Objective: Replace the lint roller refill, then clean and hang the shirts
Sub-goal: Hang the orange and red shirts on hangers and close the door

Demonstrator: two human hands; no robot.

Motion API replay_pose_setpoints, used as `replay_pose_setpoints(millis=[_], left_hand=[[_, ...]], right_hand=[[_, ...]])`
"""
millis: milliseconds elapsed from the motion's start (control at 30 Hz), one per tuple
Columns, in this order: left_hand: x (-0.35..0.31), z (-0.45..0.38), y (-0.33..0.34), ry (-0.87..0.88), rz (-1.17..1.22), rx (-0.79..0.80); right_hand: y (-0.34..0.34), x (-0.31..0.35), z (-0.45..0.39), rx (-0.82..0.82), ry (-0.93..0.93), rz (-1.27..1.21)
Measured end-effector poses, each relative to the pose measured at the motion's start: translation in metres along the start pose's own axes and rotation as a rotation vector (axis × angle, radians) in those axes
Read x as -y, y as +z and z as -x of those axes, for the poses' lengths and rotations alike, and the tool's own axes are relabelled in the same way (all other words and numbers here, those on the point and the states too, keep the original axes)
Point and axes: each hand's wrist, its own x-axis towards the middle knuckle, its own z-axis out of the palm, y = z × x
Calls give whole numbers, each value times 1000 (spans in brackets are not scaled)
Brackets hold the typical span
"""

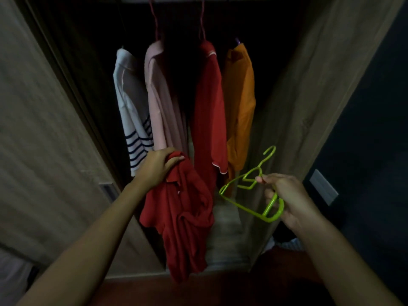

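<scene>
Both bare arms reach forward, each hand holding something.

The left hand (157, 167) is raised, knuckles up, fingers curled over and gripping a bunched red shirt (183, 219). The right hand (287, 198) sits lower and to the right, fingers curled round a green hanger (249, 195), seemingly pinched near its neck, though the dim view blurs the fingertips.

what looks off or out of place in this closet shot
Only the red polo shirt: it hangs bunched and crumpled from the left hand, off any hanger, while the right hand holds the empty green hanger. The four hung shirts look straight.
</scene>
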Motion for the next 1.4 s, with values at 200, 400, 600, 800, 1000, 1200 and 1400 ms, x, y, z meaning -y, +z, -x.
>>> replay_pose_setpoints(millis=[200, 400, 600, 800, 1000, 1200, 1400], left_hand=[[19, 17, 11, -76, -51, -4], [9, 27, 15, -65, -17, 18], [-27, 38, 6, 58, 154, 114], [-46, 48, -17, 55, 238, 112], [-32, 59, -37, -15, 161, 58], [-35, 61, -40, -13, 155, 14], [-44, 54, -47, 60, 56, 42]], right_hand=[[1, -2, 30, 105, 134, -30], [24, -8, 47, 172, 232, -67], [79, -50, -3, -52, 230, -387], [112, -73, -31, -67, 449, -720], [119, -76, -33, 26, 359, -697], [128, -63, -36, 83, 302, -624], [129, -50, -33, 139, 265, -640]])
